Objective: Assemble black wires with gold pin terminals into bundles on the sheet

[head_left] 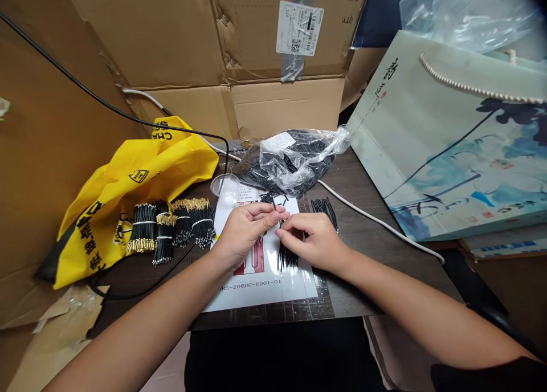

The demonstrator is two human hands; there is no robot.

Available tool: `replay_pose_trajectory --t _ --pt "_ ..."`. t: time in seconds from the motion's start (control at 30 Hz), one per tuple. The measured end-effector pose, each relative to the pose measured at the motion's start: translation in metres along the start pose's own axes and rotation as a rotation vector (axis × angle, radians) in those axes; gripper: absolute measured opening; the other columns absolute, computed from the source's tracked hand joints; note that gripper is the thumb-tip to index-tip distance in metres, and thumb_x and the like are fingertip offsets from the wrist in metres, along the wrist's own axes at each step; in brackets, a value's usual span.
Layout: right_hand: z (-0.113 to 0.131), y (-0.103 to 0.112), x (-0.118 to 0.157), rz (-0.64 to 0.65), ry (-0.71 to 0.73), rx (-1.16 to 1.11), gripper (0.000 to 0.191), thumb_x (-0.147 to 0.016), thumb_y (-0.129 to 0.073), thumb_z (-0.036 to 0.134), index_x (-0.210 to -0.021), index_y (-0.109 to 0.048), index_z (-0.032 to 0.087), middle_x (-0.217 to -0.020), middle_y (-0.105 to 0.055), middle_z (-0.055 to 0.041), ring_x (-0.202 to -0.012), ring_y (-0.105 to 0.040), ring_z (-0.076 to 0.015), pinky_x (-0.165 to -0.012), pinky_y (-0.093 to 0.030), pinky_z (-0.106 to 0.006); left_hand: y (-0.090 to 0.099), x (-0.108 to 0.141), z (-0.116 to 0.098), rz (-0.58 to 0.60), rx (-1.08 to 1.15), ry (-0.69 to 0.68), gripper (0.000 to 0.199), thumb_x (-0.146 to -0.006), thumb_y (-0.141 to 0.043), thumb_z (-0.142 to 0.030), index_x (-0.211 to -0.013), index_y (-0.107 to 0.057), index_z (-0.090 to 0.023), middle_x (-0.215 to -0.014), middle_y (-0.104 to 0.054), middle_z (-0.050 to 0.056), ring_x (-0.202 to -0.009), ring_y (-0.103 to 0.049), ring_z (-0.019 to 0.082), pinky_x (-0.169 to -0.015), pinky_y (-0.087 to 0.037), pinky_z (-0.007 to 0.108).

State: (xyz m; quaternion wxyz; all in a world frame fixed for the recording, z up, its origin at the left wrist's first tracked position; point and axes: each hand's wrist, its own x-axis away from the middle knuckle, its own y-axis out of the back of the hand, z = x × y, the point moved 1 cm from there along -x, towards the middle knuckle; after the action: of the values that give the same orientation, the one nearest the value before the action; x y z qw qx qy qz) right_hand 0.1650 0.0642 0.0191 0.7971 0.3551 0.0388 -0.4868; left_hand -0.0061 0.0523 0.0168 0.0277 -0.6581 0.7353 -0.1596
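Over the printed sheet [265,292], my left hand [245,229] is closed in a pinch, with the dark end of a thin black piece showing by its fingertips. My right hand [314,241] is pinched close against it, nearly touching; whatever lies between its fingers is too small to make out. Loose thin black strips [287,258] lie on the sheet under my hands, partly covered by my right hand. More black strips [325,209] sit in a row on the table, right of the sheet. Left of my hands stand several banded bundles of black wires [143,227] with gold ends.
A clear bag of black pieces [286,158] lies behind my hands, beside a clear round lid [225,186]. A yellow bag [171,152] spreads at left. A white cable [363,209] crosses the table [354,284]. Cardboard [171,33] and a paper gift bag [461,152] border the workspace.
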Motion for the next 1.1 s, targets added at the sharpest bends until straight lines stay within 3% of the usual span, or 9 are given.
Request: replay_pose_trajectory --t 0.1,0.17,0.27,0.37,0.5,0.73,1.1 --pt "0.001 0.03 -0.005 0.07 -0.104 0.089 0.026 -0.092 -0.056 0.033 -0.073 -0.066 0.018 -0.064 -0.061 0.0025 -0.057 -0.05 -0.0077 -0.057 -0.038 -0.023 -0.001 0.001 -0.004 0.075 -0.097 0.017 0.049 -0.074 -0.079 -0.038 -0.117 -0.066 -0.016 -0.117 -0.071 0.012 -0.113 -0.065 0.021 -0.101 -0.05 0.033" --pt "-0.002 0.056 -0.006 0.184 -0.217 0.221 0.027 -0.091 -0.056 0.038 -0.073 -0.067 0.02 -0.063 -0.062 0.0031 -0.056 -0.051 -0.0085 -0.056 -0.036 -0.024 -0.002 0.001 -0.005 0.095 -0.184 0.029 0.051 -0.076 -0.077 -0.04 -0.119 -0.064 -0.017 -0.12 -0.069 0.011 -0.111 -0.065 0.02 -0.098 -0.05 0.033" --pt "-0.014 0.091 0.001 0.296 -0.416 0.446 0.03 -0.09 -0.055 0.045 -0.074 -0.068 0.022 -0.06 -0.063 0.0022 -0.053 -0.051 -0.0104 -0.052 -0.032 -0.027 -0.002 0.002 -0.004 0.041 -0.442 -0.011 0.035 -0.081 -0.069 -0.044 -0.104 -0.067 -0.017 -0.101 -0.072 0.008 -0.089 -0.067 0.017 -0.078 -0.052 0.029" --pt "-0.033 0.109 0.015 0.301 -0.581 0.612 0.036 -0.09 -0.051 0.05 -0.072 -0.066 0.023 -0.063 -0.066 -0.0004 -0.055 -0.054 -0.0134 -0.052 -0.033 -0.028 -0.003 0.005 -0.003 0.005 -0.872 -0.144 0.025 -0.087 -0.059 -0.042 -0.083 -0.064 -0.018 -0.078 -0.065 0.002 -0.07 -0.058 0.013 -0.064 -0.042 0.028" --pt "-0.053 0.109 0.028 0.331 -0.659 0.759 0.038 -0.089 -0.048 0.051 -0.07 -0.066 0.023 -0.068 -0.068 -0.0039 -0.062 -0.058 -0.0183 -0.053 -0.034 -0.03 -0.004 0.007 0.0 0.069 -1.258 -0.306 0.026 -0.089 -0.052 -0.039 -0.074 -0.053 -0.019 -0.077 -0.059 0.001 -0.072 -0.051 0.015 -0.065 -0.035 0.029" --pt "-0.057 0.104 0.028 0.401 -0.624 0.747 0.037 -0.089 -0.048 0.052 -0.073 -0.065 0.024 -0.07 -0.067 -0.0037 -0.063 -0.058 -0.0185 -0.053 -0.033 -0.03 -0.005 0.005 0.006 0.191 -1.535 -0.343 0.039 -0.091 -0.045 -0.049 -0.066 -0.047 -0.019 -0.066 -0.057 0.002 -0.066 -0.047 0.017 -0.064 -0.03 0.032" --pt "-0.054 0.103 0.029 0.461 -0.516 0.724 0.019 -0.089 -0.053 0.038 -0.079 -0.06 0.023 -0.071 -0.066 -0.0003 -0.06 -0.055 -0.0148 -0.053 -0.032 -0.028 -0.008 0.007 0.006 0.225 -1.571 -0.344 0.036 -0.092 -0.043 -0.039 -0.065 -0.052 -0.017 -0.067 -0.059 0.003 -0.067 -0.049 0.016 -0.068 -0.034 0.034"
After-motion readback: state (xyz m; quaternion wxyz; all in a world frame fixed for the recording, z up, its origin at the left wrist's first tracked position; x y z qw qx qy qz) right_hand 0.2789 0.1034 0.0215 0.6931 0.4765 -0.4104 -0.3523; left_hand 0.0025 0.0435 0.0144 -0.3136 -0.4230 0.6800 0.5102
